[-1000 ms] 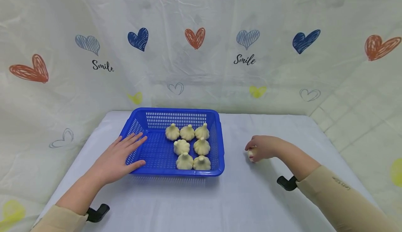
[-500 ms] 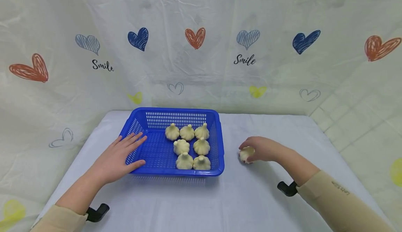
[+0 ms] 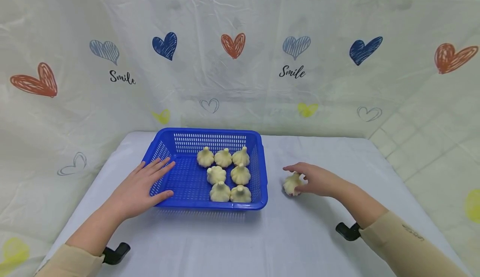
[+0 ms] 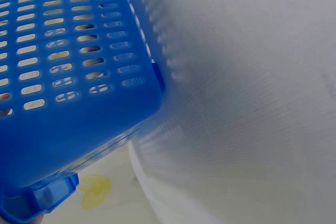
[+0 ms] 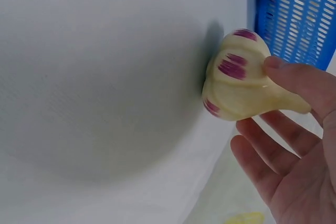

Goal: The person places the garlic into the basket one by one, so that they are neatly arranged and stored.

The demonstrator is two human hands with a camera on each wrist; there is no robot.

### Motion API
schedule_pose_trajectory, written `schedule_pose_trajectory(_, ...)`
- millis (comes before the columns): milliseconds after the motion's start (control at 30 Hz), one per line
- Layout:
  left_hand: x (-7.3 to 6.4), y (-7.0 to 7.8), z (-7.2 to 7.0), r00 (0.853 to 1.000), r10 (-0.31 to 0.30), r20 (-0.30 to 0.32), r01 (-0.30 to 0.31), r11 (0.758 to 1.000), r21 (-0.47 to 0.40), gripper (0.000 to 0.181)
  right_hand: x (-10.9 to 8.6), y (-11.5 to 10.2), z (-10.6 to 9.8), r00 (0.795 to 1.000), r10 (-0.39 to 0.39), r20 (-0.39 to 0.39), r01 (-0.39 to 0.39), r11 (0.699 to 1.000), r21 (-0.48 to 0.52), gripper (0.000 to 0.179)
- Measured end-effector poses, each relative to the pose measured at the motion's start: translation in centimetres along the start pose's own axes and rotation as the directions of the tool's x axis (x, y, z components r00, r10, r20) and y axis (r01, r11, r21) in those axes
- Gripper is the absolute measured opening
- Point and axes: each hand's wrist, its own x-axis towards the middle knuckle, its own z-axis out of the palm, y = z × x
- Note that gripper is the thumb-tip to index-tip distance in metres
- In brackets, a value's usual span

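Note:
My right hand (image 3: 316,180) is spread around a garlic bulb (image 3: 292,184) standing on the white cloth, right of the basket. In the right wrist view the garlic bulb (image 5: 241,80) shows purple streaks. The thumb (image 5: 299,80) lies against its side, and the other fingers (image 5: 268,150) are loosely extended beyond its neck. My left hand (image 3: 140,187) lies with spread fingers over the left side of a blue plastic basket (image 3: 262,177). Most of that hand is out of sight in the left wrist view, where the slotted basket wall (image 4: 79,72) fills the upper left.
Several pale garlic bulbs (image 3: 223,158) sit in the right half of the basket, with bare floor (image 3: 183,181) to their left. White cloth (image 3: 232,243) covers the table. Behind it hangs a sheet (image 3: 255,85) printed with hearts and "Smile".
My right hand has brought the garlic bulb left toward the basket, and its fingers have spread, so more of the bulb shows. The left hand has stayed in place.

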Motion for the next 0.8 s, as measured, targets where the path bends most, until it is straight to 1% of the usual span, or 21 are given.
schedule_pose_trajectory(167,-0.1,0.0,0.0,1.0,0.006,-0.01,-0.006,1.0,-0.006,0.081,-0.3,0.3,-0.1,1.0,-0.003,-0.011,0.003,1.0,0.002,0.066)
schedule_pose_trajectory(267,-0.1,-0.1,0.0,1.0,0.0,-0.003,0.0,1.0,-0.01,0.08,-0.5,0.3,0.0,1.0,0.006,-0.021,-0.006,1.0,0.0,0.064)
schedule_pose_trajectory(467,-0.1,-0.2,0.0,1.0,-0.005,0.003,0.005,1.0,-0.008,0.081,-0.7,0.0,0.2,0.998,-0.022,-0.067,0.022,1.0,-0.01,0.059)
schedule_pose_trajectory(567,-0.1,-0.2,0.1,1.0,-0.003,0.0,0.003,1.0,-0.007,0.081,-0.8,-0.2,0.4,0.994,-0.038,-0.1,0.035,0.999,-0.037,0.055)
schedule_pose_trajectory(700,0.0,-0.2,0.2,1.0,-0.007,0.007,0.007,1.0,-0.008,0.081,-0.8,-0.6,0.7,0.987,-0.037,-0.154,0.022,0.995,-0.1,0.047)
schedule_pose_trajectory(800,0.0,-0.2,0.2,1.0,-0.009,0.014,0.009,1.0,-0.009,0.081,-0.7,-0.8,1.0,0.978,-0.036,-0.205,0.006,0.989,-0.147,0.042)
